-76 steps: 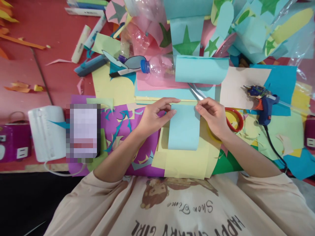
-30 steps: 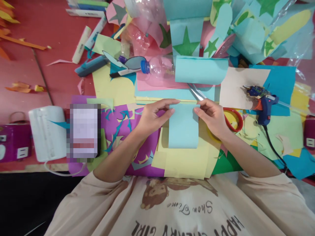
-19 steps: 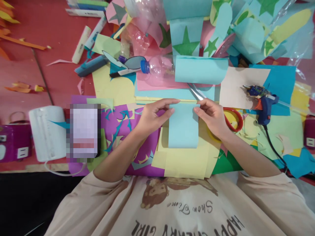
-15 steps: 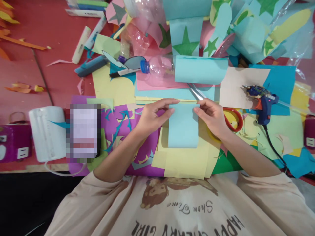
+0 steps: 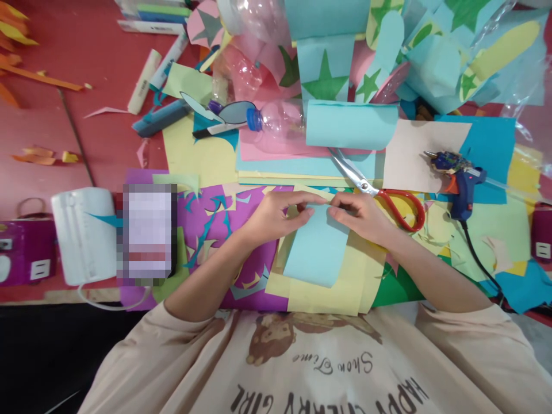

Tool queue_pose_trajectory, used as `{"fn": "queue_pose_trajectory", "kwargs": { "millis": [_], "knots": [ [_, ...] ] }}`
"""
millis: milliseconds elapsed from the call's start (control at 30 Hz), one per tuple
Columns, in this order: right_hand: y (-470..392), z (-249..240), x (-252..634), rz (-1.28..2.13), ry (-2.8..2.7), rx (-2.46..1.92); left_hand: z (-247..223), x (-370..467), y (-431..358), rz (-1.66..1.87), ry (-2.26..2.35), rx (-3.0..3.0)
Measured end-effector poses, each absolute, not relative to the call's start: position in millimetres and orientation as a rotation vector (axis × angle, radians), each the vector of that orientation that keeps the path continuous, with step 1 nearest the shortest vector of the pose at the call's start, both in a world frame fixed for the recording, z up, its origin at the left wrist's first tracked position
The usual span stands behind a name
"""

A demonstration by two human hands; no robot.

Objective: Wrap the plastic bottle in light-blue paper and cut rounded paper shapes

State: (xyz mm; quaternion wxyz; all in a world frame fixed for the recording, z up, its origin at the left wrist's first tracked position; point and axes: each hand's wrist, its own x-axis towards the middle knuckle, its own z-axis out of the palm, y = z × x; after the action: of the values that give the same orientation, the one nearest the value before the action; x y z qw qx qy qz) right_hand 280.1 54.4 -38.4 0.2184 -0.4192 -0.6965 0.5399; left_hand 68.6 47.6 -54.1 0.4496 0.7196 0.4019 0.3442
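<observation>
nearest our shirt (image 5: 207,374), yellow sheets (image 5: 328,300) lie on the bench (image 5: 103,75). over them we hold a light blue paper strip (image 5: 317,253), slanted, its loose end towards us. the fingers of our left hand (image 5: 276,218) and right hand (image 5: 362,215) pinch its far edge, close together. beyond lie red-handled scissors (image 5: 364,186), then a bottle (image 5: 280,119) on its side (blue cap, partly wrapped in blue paper (image 5: 351,125)).

Soft, bright light leaves pale sheen on the red tabletop (image 5: 34,123).
</observation>
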Motion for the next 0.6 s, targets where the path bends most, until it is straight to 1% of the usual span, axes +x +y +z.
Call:
{"fn": "queue_pose_trajectory", "kwargs": {
  "millis": [133,367,500,600],
  "knots": [
    [52,-37,280,1.466,-1.94,-1.163,-55,70,46,0.844,1.017,1.745],
    [59,-39,289,1.155,-1.623,-1.279,-56,68,51,0.755,1.005,1.49],
    [70,-44,298,0.952,-1.468,-1.298,-56,65,55,0.837,1.033,1.411],
    [74,-49,303,0.883,-1.394,-1.289,-57,64,59,0.952,1.096,1.339]
  ]
}}
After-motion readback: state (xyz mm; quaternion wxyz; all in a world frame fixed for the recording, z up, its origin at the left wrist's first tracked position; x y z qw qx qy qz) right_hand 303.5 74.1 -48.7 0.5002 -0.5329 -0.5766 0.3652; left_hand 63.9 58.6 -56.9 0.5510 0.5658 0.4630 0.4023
